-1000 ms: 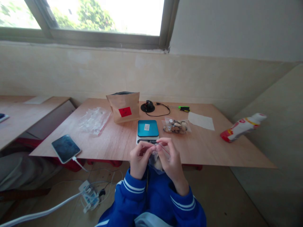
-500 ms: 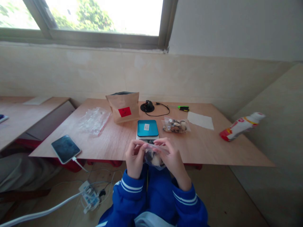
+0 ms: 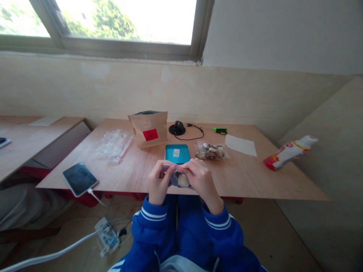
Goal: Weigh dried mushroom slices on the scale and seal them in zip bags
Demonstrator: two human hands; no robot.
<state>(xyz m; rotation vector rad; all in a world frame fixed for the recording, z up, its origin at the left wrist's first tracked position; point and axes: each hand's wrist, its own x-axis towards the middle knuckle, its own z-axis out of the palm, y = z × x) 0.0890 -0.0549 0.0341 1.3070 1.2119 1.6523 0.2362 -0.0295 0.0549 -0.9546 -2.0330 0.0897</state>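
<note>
Between my two hands is a small clear zip bag (image 3: 181, 180) with dark and pale pieces inside, held at the table's front edge. My left hand (image 3: 159, 181) pinches the left part of its top edge between thumb and fingers. On the other side, my right hand (image 3: 200, 182) is closed on the same edge, thumb close to the left one. Just beyond the hands lies a kitchen scale with a blue-green top (image 3: 177, 152), its front part hidden by them. A similar filled bag (image 3: 211, 152) of dried pieces lies right of the scale.
Behind stands a brown paper pouch (image 3: 150, 132) with a red label. Clear empty bags (image 3: 115, 145) and a phone (image 3: 80, 179) on a cable lie left. Toward the right are a screwdriver (image 3: 220, 130), white paper (image 3: 241, 145) and a bottle (image 3: 289, 153). A power strip (image 3: 107, 236) is on the floor.
Both hands have risen slightly with the bag, now covering the scale's front part. My right hand has shifted left along the bag's top edge, closer to my left thumb.
</note>
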